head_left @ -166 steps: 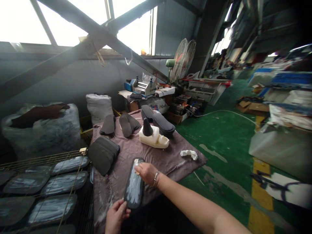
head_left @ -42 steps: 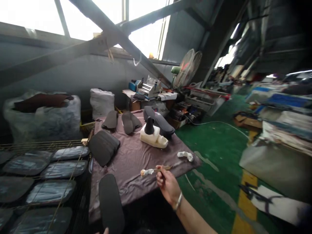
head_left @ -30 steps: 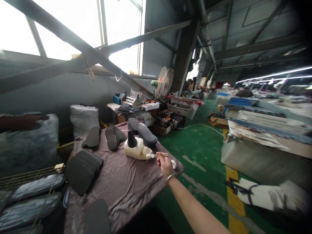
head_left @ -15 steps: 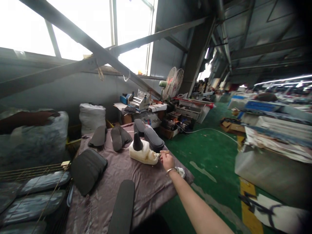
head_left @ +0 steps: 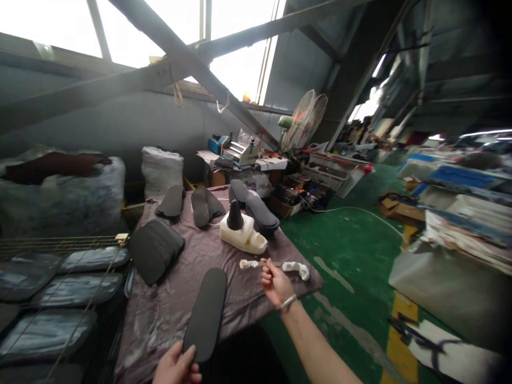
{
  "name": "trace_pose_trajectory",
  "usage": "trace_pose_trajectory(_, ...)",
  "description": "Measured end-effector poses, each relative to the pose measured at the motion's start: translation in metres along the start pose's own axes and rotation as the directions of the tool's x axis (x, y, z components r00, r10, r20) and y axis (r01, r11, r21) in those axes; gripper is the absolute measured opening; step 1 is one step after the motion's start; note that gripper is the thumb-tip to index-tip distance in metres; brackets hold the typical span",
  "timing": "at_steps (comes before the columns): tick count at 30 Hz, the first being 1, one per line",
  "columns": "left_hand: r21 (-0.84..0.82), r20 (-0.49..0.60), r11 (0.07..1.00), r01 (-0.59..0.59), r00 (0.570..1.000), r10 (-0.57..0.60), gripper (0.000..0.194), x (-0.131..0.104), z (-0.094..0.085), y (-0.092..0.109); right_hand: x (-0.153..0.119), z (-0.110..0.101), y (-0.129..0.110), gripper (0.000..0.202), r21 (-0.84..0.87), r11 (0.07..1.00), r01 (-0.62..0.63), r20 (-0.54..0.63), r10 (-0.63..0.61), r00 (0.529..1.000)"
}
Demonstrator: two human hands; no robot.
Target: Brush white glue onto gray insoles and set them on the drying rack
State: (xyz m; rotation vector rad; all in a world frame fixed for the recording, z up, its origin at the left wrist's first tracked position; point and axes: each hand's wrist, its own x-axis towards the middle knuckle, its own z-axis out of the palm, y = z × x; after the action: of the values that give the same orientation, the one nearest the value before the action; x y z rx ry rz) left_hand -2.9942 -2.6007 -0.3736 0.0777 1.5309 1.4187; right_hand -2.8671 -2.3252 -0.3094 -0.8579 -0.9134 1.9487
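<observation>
At the bottom, my left hand (head_left: 178, 365) pinches the near end of a dark grey insole-shaped piece (head_left: 207, 314) lying over the cloth-covered table's front edge. My right hand (head_left: 275, 282) grips a thin stick (head_left: 272, 263) by its middle, above the table's right part. The stick's left end carries a whitish, crusted tip, and a white wad (head_left: 296, 268) is at its right. Behind it stands a cream plastic container (head_left: 240, 234) with a black cone (head_left: 235, 215) on top. Stacks of dark insole pieces (head_left: 156, 250) lie at the table's left and back.
A wire rack (head_left: 60, 242) with shiny coated insole pieces stands left of the table (head_left: 188, 256). Behind are white sacks (head_left: 162, 170), a small machine (head_left: 240, 152) and a fan (head_left: 304, 120). Grey bins (head_left: 436, 277) line the green floor at right.
My right hand has drawn the stick away from the container's opening, towards me. My left hand has come into view and taken hold of the insole piece. The view has shifted slightly.
</observation>
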Motion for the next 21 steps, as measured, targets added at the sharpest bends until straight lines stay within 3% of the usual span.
trace_pose_trajectory(3, 0.038, -0.018, 0.999, -0.023, 1.0, 0.023, 0.048, 0.005, -0.005, -0.007, -0.031, 0.023, 0.046, 0.035, -0.121, 0.989, -0.083, 0.19, 0.105, 0.976)
trace_pose_trajectory(5, 0.059, -0.03, 0.998, -0.027, 0.999, 0.029, 0.049, 0.006, -0.007, -0.011, -0.043, 0.038, 0.07, 0.038, -0.378, 0.924, 0.064, 0.291, 0.053, 0.955)
trace_pose_trajectory(6, 0.068, -0.03, 0.997, -0.028, 0.999, 0.03, 0.049, 0.007, -0.007, -0.013, -0.045, 0.044, 0.079, 0.041, -0.5, 0.849, 0.171, 0.335, 0.008, 0.942)
trace_pose_trajectory(9, 0.067, 0.001, 0.996, -0.053, 0.999, 0.053, 0.049, 0.009, -0.01, -0.017, -0.038, 0.058, 0.084, 0.045, -0.67, 0.622, 0.404, 0.429, -0.119, 0.895)
trace_pose_trajectory(12, 0.04, 0.016, 0.998, -0.055, 0.998, 0.055, 0.049, 0.011, -0.012, -0.021, -0.022, 0.065, 0.07, 0.036, -0.663, 0.541, 0.517, 0.475, -0.229, 0.85)
trace_pose_trajectory(14, -0.002, 0.011, 0.998, -0.055, 0.998, 0.055, 0.049, 0.01, -0.013, -0.023, -0.017, 0.068, 0.062, 0.027, -0.629, 0.455, 0.63, 0.576, -0.271, 0.771)
trace_pose_trajectory(16, -0.046, 0.007, 0.997, -0.069, 0.998, 0.069, 0.05, 0.009, -0.013, -0.024, -0.024, 0.069, 0.06, 0.024, -0.572, 0.281, 0.771, 0.733, -0.248, 0.634)
trace_pose_trajectory(18, -0.069, 0.003, 0.995, -0.075, 0.997, 0.076, 0.051, 0.008, -0.014, -0.025, -0.044, 0.069, 0.064, 0.025, -0.478, 0.06, 0.877, 0.867, -0.13, 0.481)
trace_pose_trajectory(19, -0.074, -0.002, 0.994, -0.075, 0.997, 0.075, 0.052, 0.007, -0.014, -0.026, -0.057, 0.068, 0.068, 0.025, -0.432, -0.018, 0.902, 0.901, -0.058, 0.431)
trace_pose_trajectory(21, -0.084, -0.014, 0.993, -0.077, 0.997, 0.076, 0.051, 0.006, -0.014, -0.026, -0.086, 0.067, 0.073, 0.022, -0.397, -0.038, 0.917, 0.916, 0.043, 0.398)
